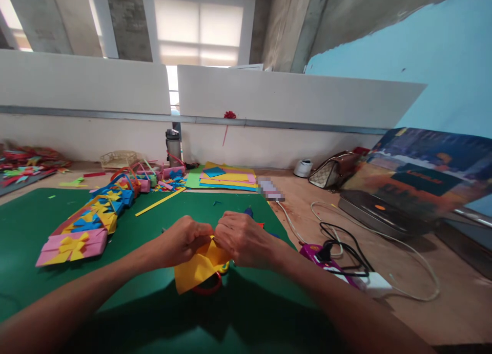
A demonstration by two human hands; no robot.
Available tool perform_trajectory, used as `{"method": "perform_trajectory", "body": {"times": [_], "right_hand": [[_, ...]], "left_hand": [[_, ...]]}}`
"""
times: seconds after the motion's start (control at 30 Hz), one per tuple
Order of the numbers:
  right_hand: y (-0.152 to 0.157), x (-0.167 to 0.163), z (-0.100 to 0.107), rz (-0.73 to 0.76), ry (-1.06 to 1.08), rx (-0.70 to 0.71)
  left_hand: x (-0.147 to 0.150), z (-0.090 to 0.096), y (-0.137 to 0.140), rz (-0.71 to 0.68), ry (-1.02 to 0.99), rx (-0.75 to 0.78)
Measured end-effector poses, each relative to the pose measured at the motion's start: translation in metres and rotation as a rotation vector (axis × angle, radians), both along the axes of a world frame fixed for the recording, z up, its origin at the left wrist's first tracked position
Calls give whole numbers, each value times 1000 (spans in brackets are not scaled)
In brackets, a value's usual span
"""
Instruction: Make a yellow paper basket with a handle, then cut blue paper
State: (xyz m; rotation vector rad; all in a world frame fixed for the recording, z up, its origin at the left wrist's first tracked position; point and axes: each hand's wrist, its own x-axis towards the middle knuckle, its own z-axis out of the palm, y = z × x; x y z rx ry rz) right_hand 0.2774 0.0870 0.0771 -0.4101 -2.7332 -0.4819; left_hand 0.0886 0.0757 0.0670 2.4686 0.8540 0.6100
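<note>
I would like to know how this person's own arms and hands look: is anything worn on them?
The left arm and right arm are bare as far as they show, with no sleeve, watch or bracelet visible. The left hand and right hand wear no gloves. Some fingers are hidden, so I cannot rule out rings.

The one view looks from the wearer's head, at the near side of the bench [415, 320], forward and down over the green mat [126, 303], the forearms [103, 274] running in from the lower corners. The left hand [182, 241] and right hand [244, 238] sit close, just below mid-picture; the wide view reaches beyond to white panels [277, 98], a window [198, 28] high behind and a blue wall [453, 51] at right.
</note>
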Motion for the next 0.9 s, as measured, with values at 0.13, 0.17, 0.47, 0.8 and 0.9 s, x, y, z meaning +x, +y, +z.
{"method": "perform_trajectory", "body": {"times": [0.13,0.17,0.47,0.8,0.9], "right_hand": [[-1,0,2,-32,23,-70],[-1,1,2,-42,21,-85],[1,4,2,-135,106,-238],[-4,6,8,-172,41,154],[-9,4,8,-173,0,266]], "left_hand": [[-1,-2,2,1,-24,28],[-2,-4,3,5,-29,44],[-5,-9,10,43,-28,92],[-2,-8,10,122,-112,-1],[-1,-8,9,137,-122,-15]]}}
